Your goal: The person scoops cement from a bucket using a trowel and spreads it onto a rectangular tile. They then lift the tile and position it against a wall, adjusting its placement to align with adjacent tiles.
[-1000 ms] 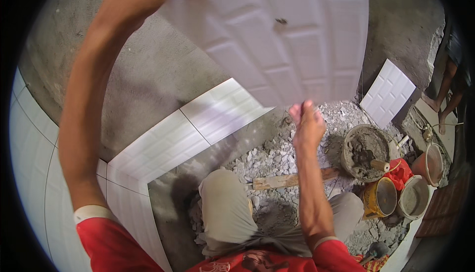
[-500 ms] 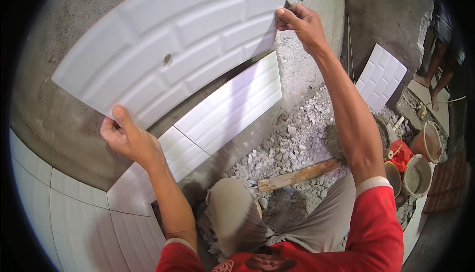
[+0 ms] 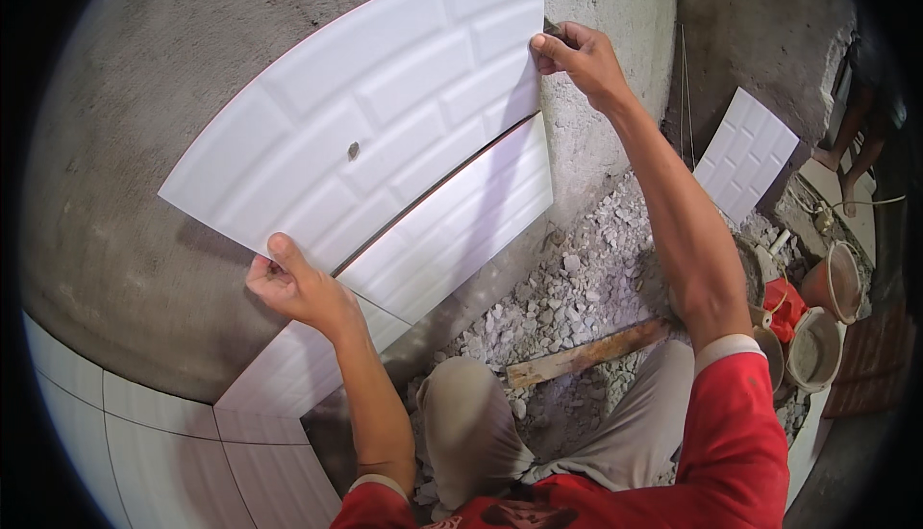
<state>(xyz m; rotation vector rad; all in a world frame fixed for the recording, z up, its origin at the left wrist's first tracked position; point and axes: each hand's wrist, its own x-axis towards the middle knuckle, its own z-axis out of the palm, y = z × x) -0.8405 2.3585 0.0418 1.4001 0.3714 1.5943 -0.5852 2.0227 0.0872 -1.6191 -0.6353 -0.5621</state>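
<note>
Both my hands hold a large white wall tile (image 3: 404,77) with a raised brick pattern and a small grey-brown spot on its face. My left hand (image 3: 306,287) pinches its lower left edge, thumb on the front and fingers behind. At the right edge, my right hand (image 3: 585,65) grips the tile between thumb and fingers. Something small and dark shows behind the right fingers; I cannot make it out. Just beneath lies the row of fitted tiles, with one white tile (image 3: 471,216) directly below and a narrow dark gap between them.
Bare grey wall (image 3: 106,231) surrounds the tile. Rubble (image 3: 548,308) covers the floor, with a wooden board (image 3: 586,351) on it. At right another tile (image 3: 745,154) leans on the wall, near buckets (image 3: 815,348) and a red bag (image 3: 784,310). A person's legs (image 3: 851,144) show at far right.
The held tile has come down toward the row below, its lower edge now nearly parallel to it. The gap has narrowed. Both hands keep their grip and moved with it.
</note>
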